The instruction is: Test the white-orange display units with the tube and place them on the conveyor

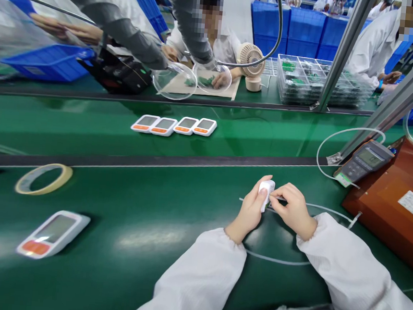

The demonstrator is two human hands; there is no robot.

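My left hand (pixel 251 208) is closed round a small white device (pixel 266 195), held tilted above the green bench with its thumb on the near face. At the device's right side my right hand (pixel 291 206) is pinched, fingertips against or close to its edge; what they grip is too small to make out. A thin clear tube (pixel 328 208) runs on the bench behind and below both hands. To the left lies a white handheld monitor (pixel 53 234) with a grey screen and orange buttons, face up.
A roll of tape (pixel 44 179) lies at left. Several similar monitors (pixel 163 126) sit in a row on the strip beyond the black rail. At right stand a brown box (pixel 397 200) and a grey meter (pixel 367 158). Co-workers sit opposite, near a small fan (pixel 252 62) and clear trays (pixel 303 84).
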